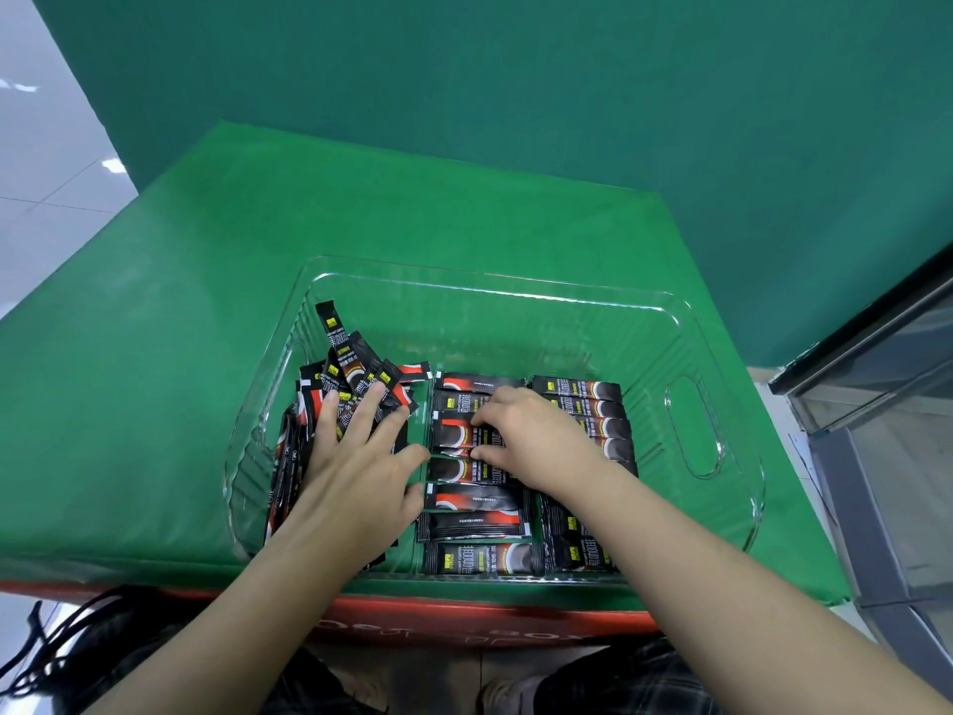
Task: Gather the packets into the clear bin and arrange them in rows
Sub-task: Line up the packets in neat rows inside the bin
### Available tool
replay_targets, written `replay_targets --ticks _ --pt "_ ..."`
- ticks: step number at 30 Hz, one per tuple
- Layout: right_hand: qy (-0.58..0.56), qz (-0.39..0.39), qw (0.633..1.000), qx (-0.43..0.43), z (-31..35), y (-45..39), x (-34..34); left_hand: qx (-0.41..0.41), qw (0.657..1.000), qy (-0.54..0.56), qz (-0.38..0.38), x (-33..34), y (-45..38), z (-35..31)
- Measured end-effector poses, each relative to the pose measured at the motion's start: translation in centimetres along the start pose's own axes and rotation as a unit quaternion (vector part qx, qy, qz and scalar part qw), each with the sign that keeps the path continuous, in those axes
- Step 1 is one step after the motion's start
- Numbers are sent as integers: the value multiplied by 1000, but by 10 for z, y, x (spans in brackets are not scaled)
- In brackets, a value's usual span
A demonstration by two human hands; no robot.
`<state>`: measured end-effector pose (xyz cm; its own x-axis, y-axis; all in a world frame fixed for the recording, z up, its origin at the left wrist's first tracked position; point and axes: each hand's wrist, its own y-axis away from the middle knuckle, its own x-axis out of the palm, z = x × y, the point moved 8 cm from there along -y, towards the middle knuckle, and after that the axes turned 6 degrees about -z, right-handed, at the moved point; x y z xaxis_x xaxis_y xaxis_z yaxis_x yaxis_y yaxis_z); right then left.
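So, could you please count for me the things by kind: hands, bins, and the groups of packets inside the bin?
Hands: 2, left hand and right hand
Clear bin: 1
Packet groups: 3, loose pile, middle row, right row
Total: 6

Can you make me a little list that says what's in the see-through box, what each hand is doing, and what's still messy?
container: clear bin on a green cloth
tidy part: middle row of packets and right row of packets, lying flat side by side
messy part: loose pile of packets at the bin's left end
left hand: fingers spread, resting on the pile
right hand: fingertips pinching one packet in the middle row
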<state>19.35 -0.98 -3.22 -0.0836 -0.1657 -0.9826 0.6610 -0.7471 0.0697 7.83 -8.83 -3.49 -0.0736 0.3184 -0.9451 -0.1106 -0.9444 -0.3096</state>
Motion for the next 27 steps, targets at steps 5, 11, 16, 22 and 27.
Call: replay_targets --ticks 5,11,16,22,27 --pt "-10 -12 1000 -9 2 3 -4 0 1000 -3 -1 0 0 0" --pt "2 -7 1000 -20 4 7 -1 0 1000 -1 3 0 -1 0" --pt "-5 -16 1000 -19 6 7 -3 2 1000 1 7 1 0 1" --pt "3 -16 1000 -16 8 2 -4 1 1000 5 5 0 0 1" --pt "1 -23 1000 -7 8 -1 -3 -1 1000 14 5 1 0 2"
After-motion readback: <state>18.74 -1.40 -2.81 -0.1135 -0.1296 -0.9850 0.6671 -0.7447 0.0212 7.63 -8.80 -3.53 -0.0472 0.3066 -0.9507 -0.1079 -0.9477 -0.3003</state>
